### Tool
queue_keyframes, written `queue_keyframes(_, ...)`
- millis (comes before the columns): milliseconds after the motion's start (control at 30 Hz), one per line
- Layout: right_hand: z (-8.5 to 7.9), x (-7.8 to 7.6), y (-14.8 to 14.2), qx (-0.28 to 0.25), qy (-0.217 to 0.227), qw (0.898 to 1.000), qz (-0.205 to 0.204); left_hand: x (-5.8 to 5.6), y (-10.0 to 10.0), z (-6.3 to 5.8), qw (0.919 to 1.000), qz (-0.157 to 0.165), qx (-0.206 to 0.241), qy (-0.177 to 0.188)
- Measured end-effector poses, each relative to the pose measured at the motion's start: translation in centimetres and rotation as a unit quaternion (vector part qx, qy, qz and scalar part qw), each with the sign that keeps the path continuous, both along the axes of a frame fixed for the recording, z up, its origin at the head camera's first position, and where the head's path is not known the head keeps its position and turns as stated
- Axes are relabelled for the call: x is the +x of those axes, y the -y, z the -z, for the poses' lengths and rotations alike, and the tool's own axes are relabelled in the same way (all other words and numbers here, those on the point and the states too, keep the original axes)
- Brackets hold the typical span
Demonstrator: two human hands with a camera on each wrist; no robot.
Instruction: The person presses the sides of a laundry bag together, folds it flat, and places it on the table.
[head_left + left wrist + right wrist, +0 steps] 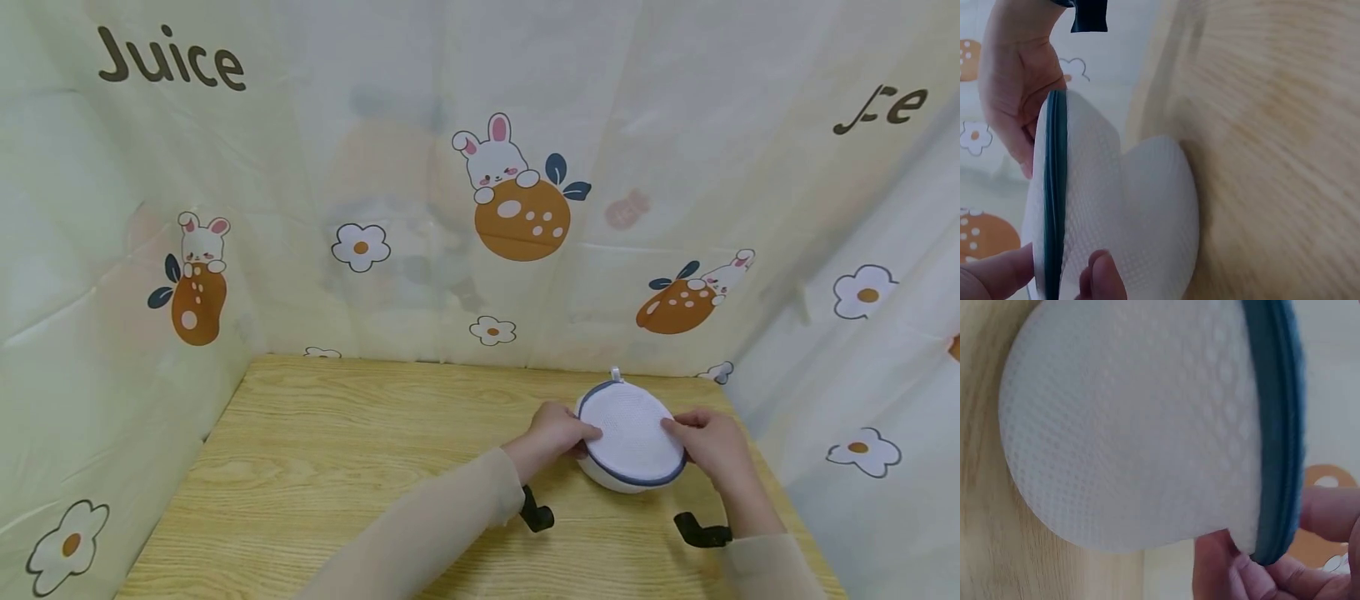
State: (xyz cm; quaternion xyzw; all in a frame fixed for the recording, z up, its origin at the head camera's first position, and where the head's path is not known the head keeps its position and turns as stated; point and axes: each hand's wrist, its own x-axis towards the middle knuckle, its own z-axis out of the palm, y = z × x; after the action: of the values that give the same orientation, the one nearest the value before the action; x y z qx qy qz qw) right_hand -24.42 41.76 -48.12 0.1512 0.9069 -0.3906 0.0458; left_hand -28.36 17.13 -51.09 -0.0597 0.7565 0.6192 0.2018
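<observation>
The white mesh bag (632,433) is positioned at the right-hand part of the tabletop (360,450), toward the rear edge. The bag has a round, flat top face, bordered by a dark blue zippered trim (1055,187), and a rounded body below it. A small pale tab (616,374) projects from the trim on the side facing the rear curtain. The top face is tilted toward the head camera. The underside is near the wood surface; full contact cannot be confirmed.

Both hands are closed to a pinch on the bag, at opposite sides of the trim. The left hand (557,430) grips the left edge: the thumb lies on the top face and the fingers bear on the side wall beneath the trim. The right hand (711,442) grips the right edge in the same manner, thumb above and fingers below.

A black bracket is located at each wrist: the left bracket (537,512) and the right bracket (702,531). Light sleeves (435,527) cover both forearms. A pale curtain (315,158), printed with rabbits, orange fruit, flowers and the word "Juice", encloses the tabletop at the rear and both sides.
</observation>
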Motion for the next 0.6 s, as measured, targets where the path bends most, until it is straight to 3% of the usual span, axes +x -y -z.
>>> queue_keyframes(100, -0.3, 0.8, 0.5, 0.026, -0.002, 1.000, 0.008, 0.5, 0.2, 0.1, 0.9998, 0.000, 0.014, 0.012)
queue_keyframes(300, -0.6, 1.7, 1.2, 0.051, 0.004, 0.999, 0.002, 1.0, 0.0, -0.1, 0.9995, -0.009, 0.030, 0.001)
queue_keyframes(467, -0.3, 1.9, 1.7, 0.041, 0.008, 0.999, -0.001, 1.1, -0.3, -0.1, 0.9996, -0.016, 0.024, -0.006)
queue_keyframes(600, 0.3, 1.9, 2.0, -0.002, 0.017, 1.000, 0.016, 1.1, -0.3, 0.0, 0.9996, -0.024, 0.017, -0.006)
